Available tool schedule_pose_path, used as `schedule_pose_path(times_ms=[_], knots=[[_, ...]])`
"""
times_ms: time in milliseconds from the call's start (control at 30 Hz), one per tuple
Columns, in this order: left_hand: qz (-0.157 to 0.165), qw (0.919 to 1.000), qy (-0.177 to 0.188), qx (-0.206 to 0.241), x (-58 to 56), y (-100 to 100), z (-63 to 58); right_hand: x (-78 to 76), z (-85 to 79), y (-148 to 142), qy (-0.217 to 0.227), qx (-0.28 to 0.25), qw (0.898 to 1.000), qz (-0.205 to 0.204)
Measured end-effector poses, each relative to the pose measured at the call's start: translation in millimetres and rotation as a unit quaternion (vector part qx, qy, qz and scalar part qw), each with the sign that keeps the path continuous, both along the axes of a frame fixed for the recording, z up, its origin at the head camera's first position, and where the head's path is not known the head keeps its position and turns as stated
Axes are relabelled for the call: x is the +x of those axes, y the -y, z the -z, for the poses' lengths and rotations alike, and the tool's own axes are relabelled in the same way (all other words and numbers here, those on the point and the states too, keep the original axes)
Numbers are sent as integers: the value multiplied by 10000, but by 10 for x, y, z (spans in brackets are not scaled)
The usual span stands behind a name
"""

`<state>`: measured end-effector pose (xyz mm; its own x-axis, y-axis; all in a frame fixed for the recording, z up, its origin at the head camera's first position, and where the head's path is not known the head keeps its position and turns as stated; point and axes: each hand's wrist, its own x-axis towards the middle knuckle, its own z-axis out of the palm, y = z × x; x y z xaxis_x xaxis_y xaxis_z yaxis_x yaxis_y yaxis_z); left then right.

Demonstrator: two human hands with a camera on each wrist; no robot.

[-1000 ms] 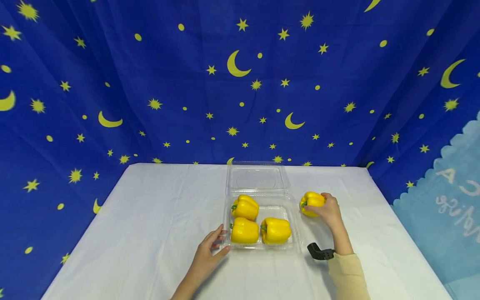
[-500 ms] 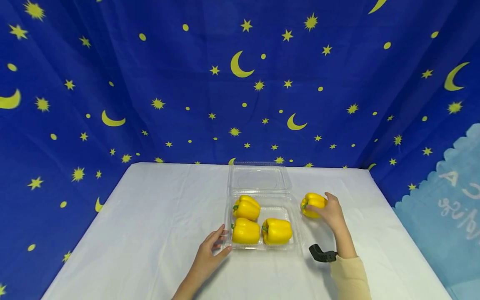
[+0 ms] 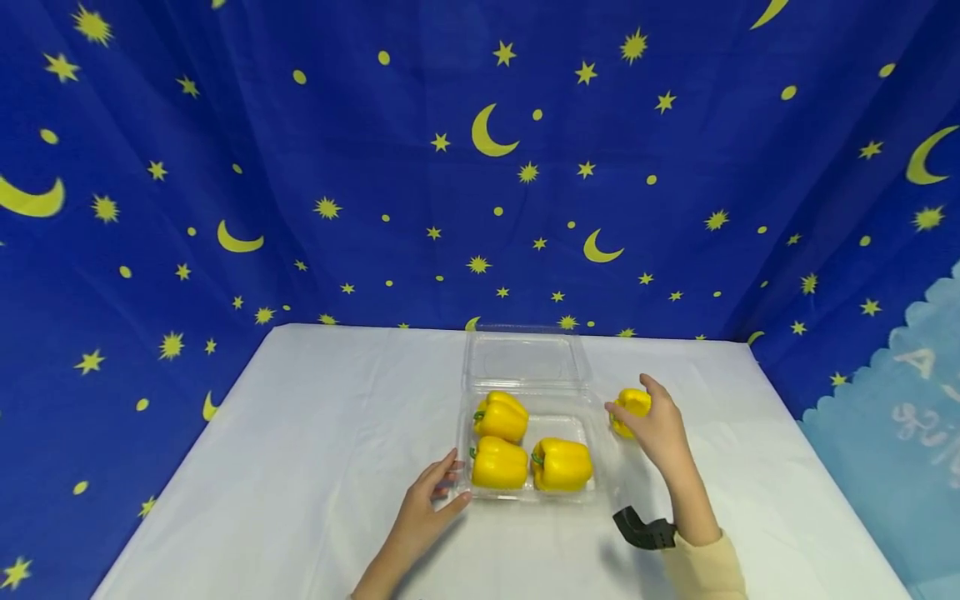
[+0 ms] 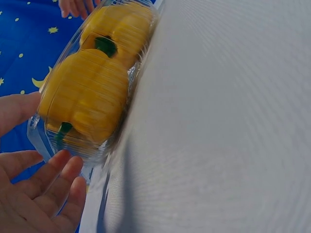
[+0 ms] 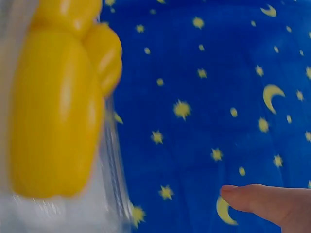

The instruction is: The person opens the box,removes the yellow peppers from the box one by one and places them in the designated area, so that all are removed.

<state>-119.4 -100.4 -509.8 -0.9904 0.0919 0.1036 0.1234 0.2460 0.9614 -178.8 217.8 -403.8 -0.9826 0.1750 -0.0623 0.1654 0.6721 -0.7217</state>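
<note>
Spread fingers and a raised thumb show on my right hand (image 3: pixel 662 425), which hovers just in front of a yellow bell pepper (image 3: pixel 634 402) on the table and partly covers it. In the right wrist view one extended digit (image 5: pixel 257 199) appears with nothing against it. My left hand (image 3: pixel 422 512) has its relaxed fingertips right at the left wall of a clear plastic clamshell box (image 3: pixel 551 429). Inside the box lie three more yellow peppers: one back left (image 3: pixel 502 417), one front left (image 3: pixel 499 463), one front right (image 3: pixel 562 465). Green stems point left.
The box's clear lid (image 3: pixel 528 360) lies folded back toward the rear table edge. A white cloth covers the table (image 3: pixel 337 450). A blue curtain (image 3: pixel 375 167) with moons and stars hangs behind and at the sides. A black wrist mount (image 3: pixel 643 530) juts from the right wrist.
My right hand has let go of the single pepper, its fingers spreading and lifting off it. The left hand stays by the box. The head view has shifted slightly.
</note>
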Motion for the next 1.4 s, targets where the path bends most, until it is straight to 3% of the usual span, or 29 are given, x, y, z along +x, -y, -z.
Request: schedule_pose_path(times_ms=[167,500,733,1133,1400], knots=[[-23,10000,-19,41,16,-16,13,97,74,228,-177,137,9991,-354],[-76,9999,-117,-57,19,-18,18,335,241,538,-518,186,9962,-679],[-17,9998,-143,-154,-5,-16,18,383,303,557,-547,258,9964,-601],[38,9998,-159,-89,-10,-12,7,418,564,740,-393,354,9975,-473],[60,9998,-160,-104,-3,0,8,457,591,808,-264,569,9972,-417]])
